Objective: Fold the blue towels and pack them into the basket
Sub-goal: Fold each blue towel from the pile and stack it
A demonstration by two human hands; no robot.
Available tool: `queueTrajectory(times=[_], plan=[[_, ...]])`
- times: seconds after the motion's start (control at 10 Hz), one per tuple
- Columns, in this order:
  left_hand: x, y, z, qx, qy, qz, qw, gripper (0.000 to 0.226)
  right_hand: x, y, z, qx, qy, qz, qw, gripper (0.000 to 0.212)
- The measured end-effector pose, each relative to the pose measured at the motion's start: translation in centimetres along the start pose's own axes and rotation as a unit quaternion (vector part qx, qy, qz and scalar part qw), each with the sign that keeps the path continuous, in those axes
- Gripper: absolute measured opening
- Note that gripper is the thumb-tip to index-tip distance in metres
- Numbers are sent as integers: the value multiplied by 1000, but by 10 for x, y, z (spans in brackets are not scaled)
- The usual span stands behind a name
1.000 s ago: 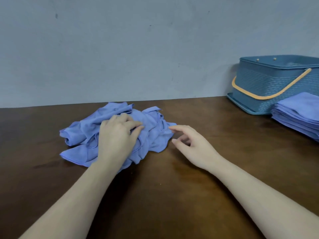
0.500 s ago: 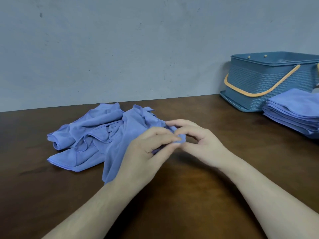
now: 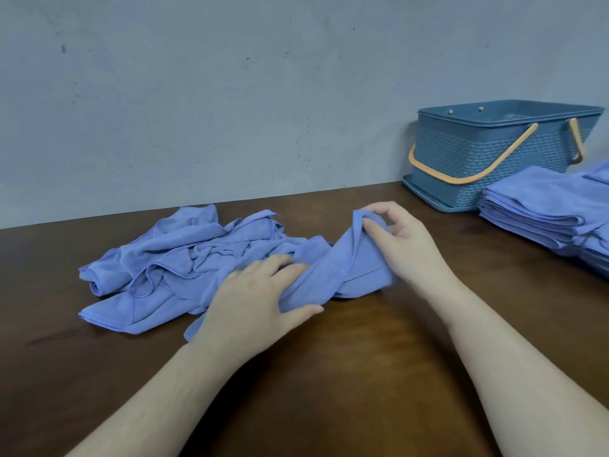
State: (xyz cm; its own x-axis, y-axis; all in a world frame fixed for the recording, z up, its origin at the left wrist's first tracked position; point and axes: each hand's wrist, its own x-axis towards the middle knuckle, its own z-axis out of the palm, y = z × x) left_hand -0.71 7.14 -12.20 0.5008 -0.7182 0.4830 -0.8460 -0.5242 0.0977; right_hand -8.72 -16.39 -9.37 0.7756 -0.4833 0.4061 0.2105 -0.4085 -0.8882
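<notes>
Head view caught both hands on one blue towel (image 3: 333,268) beside the crumpled pile (image 3: 158,258): right hand (image 3: 405,242) pinched a corner, left hand (image 3: 260,291) gripped its bunched middle. Best to find the next corner and spread it flat before folding.

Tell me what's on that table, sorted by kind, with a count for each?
Baskets: 1, the blue basket with a tan handle.
Stacks of folded blue towels: 1, the folded stack.
Heaps of unfolded blue towels: 1, the crumpled heap; single towels cannot be counted.
Towels held: 1, the towel gripped by the left hand and right hand.
Total: 4.
</notes>
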Motion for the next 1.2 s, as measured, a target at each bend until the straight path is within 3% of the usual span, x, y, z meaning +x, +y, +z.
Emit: queueTrajectory(times=[0.1, 0.2, 0.3, 0.4, 0.5, 0.6, 0.7, 0.8, 0.9, 1.0, 1.1, 1.2], plan=[[1, 6, 1, -75, -19, -53, 996, 42, 7, 14, -8, -92, 29, 19, 995, 19], [2, 15, 1, -106, -20, -78, 991, 47, 9, 20, -11, -122, 18, 21, 992, 26], [10, 25, -1, -208, -59, -141, 966, 29, 8, 17, -10, -113, 14, -3, 994, 37], [23, 36, -4, -302, -40, -209, 929, 26, 5, 9, -9, -70, 34, -60, 995, 34], [34, 55, -7, -397, 3, -245, 885, 24, -3, 5, -6, -32, 22, -34, 999, 20], [40, 82, -4, -483, -43, -259, 835, 22, -15, 1, -10, 12, -29, 30, 999, 17], [43, 111, -4, -603, -70, -280, 743, 30, -31, -4, -24, 34, -81, 77, 993, 24], [43, 120, 6, -649, -75, -297, 696, 43, -44, 2, -39, -12, -75, 53, 996, 32], [37, 134, 4, -704, -55, -303, 640, 40, -53, 7, -53, -13, -30, 63, 997, 31], [29, 127, 8, -597, -101, -245, 757, 24, -59, 7, -67, -11, -3, 95, 995, 29], [32, 107, 10, -355, -71, -150, 920, 19, -65, 14, -83, -61, -21, 128, 990, 31], [35, 92, 10, -203, -105, -104, 968, 26, -71, 19, -97, -113, -20, 130, 985, 35]])
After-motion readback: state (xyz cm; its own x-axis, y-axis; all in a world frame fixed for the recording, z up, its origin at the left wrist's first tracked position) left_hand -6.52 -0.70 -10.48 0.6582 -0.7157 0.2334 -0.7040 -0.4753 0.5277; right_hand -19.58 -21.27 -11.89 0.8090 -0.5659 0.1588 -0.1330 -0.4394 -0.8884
